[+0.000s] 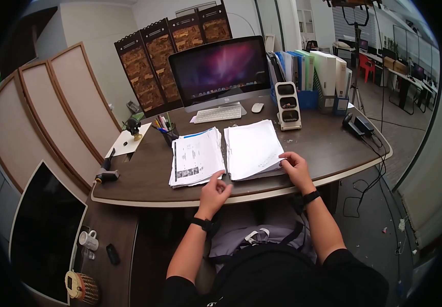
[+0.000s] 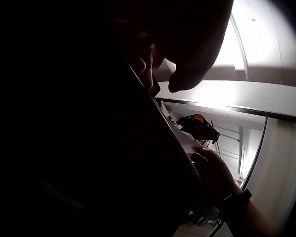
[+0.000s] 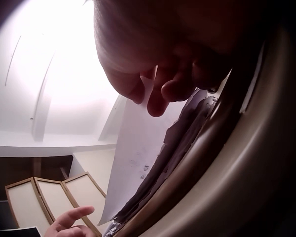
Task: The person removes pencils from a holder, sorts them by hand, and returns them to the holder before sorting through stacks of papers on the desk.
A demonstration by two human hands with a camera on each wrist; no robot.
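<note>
Two stacks of paper lie side by side on the dark desk. My right hand (image 1: 296, 170) pinches the lower right corner of the top sheet (image 1: 254, 148) on the right stack, and that corner is slightly raised. In the right wrist view the sheet (image 3: 138, 148) stands up off the ragged pile (image 3: 175, 143) below my fingers. My left hand (image 1: 215, 195) is at the lower right corner of the left stack (image 1: 195, 156), fingers loosely bent, holding nothing. The left wrist view is mostly dark.
Behind the stacks stand a monitor (image 1: 221, 69), keyboard (image 1: 218, 114), mouse (image 1: 257, 107) and pen holder (image 1: 169, 134). A white three-slot stand (image 1: 288, 105) and binders (image 1: 325, 71) are at the back right. A black device with cables (image 1: 359, 126) lies at the right edge.
</note>
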